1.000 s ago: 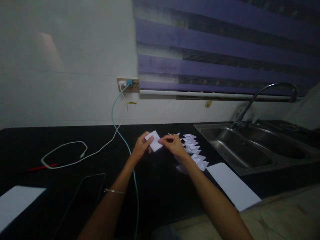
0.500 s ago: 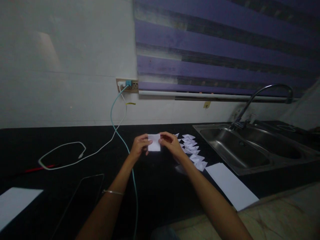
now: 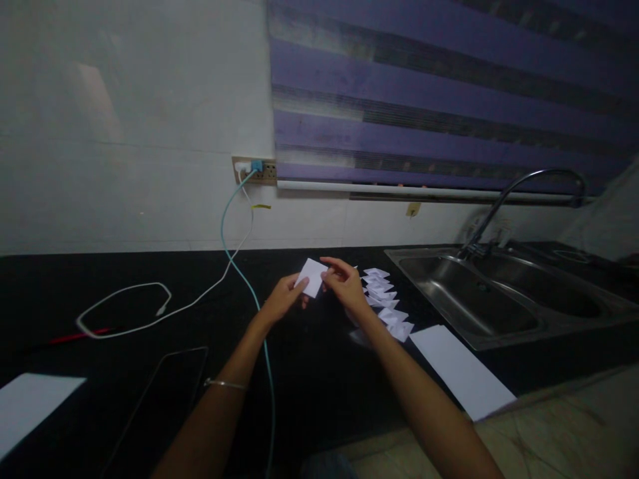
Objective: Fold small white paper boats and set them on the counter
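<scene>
A small white square of folded paper [image 3: 312,274] is held up over the dark counter, tilted with one corner pointing up. My left hand [image 3: 285,297] pinches its lower left side, thumb on the face turned to me. At the right corner, my right hand [image 3: 345,285] has its thumb on the paper and its index finger raised along the upper edge. Beside my right wrist lies a row of several folded white paper pieces [image 3: 380,293], partly covered by the hand and forearm.
Flat white sheets [image 3: 462,372] lie right of my forearm, near a steel sink [image 3: 499,339] with a tall tap [image 3: 504,189]. A teal cable [image 3: 268,372] and a white cable [image 3: 200,298] cross the counter. A phone-like dark slab [image 3: 160,406] and another white sheet [image 3: 34,406] are at left.
The paper square has turned from level to tilted, one corner up. My left hand has shifted slightly right and now grips lower; my right index finger has lifted a little.
</scene>
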Action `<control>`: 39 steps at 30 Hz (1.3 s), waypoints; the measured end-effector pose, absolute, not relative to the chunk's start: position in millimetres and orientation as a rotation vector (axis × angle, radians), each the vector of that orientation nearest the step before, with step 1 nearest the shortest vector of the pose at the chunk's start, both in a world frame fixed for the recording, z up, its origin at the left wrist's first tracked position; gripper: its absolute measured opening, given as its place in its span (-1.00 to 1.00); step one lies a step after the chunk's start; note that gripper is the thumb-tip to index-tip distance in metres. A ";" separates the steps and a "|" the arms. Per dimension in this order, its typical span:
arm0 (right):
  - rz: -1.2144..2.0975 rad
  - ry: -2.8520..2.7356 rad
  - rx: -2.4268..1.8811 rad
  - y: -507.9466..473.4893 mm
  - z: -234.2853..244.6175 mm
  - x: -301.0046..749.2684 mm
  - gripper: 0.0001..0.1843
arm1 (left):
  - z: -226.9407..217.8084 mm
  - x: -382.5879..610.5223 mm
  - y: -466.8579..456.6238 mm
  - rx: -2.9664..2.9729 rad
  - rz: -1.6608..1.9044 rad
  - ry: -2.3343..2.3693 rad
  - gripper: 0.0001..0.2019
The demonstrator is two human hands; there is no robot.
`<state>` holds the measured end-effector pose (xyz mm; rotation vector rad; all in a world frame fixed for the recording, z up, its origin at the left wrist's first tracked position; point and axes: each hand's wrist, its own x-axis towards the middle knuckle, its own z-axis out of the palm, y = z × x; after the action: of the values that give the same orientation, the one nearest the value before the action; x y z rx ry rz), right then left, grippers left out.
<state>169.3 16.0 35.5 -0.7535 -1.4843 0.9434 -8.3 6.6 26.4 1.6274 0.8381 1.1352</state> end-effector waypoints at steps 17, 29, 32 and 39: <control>0.731 -1.696 -0.717 8.0 38.8 169.4 -0.64 | 32.0 -10.4 4.9 1.507 1.127 0.787 -0.61; 0.680 -1.732 -0.723 8.2 38.7 170.6 -0.67 | 29.1 -12.0 7.7 1.500 1.136 0.768 -0.60; 0.747 -1.667 -0.747 11.6 36.0 169.5 -0.74 | 27.7 -12.1 8.7 1.482 1.132 0.764 -0.58; 1.017 -1.601 -0.742 16.1 35.4 170.5 -0.70 | 26.2 -12.7 9.4 1.462 1.142 0.749 -0.55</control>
<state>170.5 16.1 35.4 -0.7416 -1.6015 1.0170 -12.7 9.4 26.2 1.4621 0.7492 1.1422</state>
